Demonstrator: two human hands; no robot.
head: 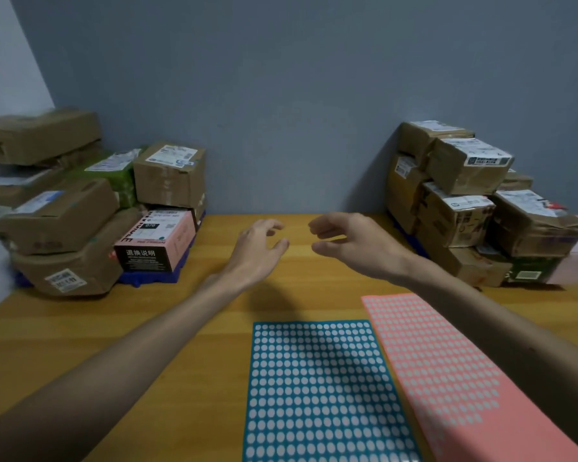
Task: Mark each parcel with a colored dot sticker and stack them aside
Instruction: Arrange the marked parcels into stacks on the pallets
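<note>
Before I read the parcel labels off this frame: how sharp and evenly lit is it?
Head view: soft overall, so the label print on the left pile and right pile is unreadable; wide-angle bending at the edges; the hands' shadow darkens the table by the blue sticker sheet.

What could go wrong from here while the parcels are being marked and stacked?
1. The right parcel pile looks uneven, with boxes tilted; pulling one out might topple the others.
2. The right forearm crosses over the pink sticker sheet; a sweep could drag it off the table.
3. Both hands are empty, and the blue sticker sheet shows mostly pale circles, so few coloured dots may remain.
</note>
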